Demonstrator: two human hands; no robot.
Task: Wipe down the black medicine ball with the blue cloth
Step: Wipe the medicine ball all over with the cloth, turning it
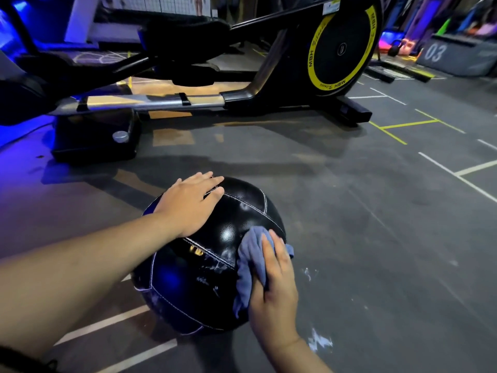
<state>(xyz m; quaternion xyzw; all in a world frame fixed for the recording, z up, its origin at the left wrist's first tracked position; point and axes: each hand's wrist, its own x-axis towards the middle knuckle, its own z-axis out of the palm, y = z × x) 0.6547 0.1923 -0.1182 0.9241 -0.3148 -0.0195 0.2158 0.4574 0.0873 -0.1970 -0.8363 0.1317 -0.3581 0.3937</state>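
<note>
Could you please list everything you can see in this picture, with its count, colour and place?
medicine ball: one, black with white stitching, on the floor, nearest the camera
cloth: one, blue, against the ball's right side
exercise machine: one, black with a yellow-ringed flywheel, behind the ball
box marked 03: one, grey, far right
kettlebell: one black, left of the box; pinkish ones beside it are too blurred to count
floor: grey, with white and yellow lines
left hand: one, flat on top of the ball
right hand: one, presses the cloth onto the ball
</note>
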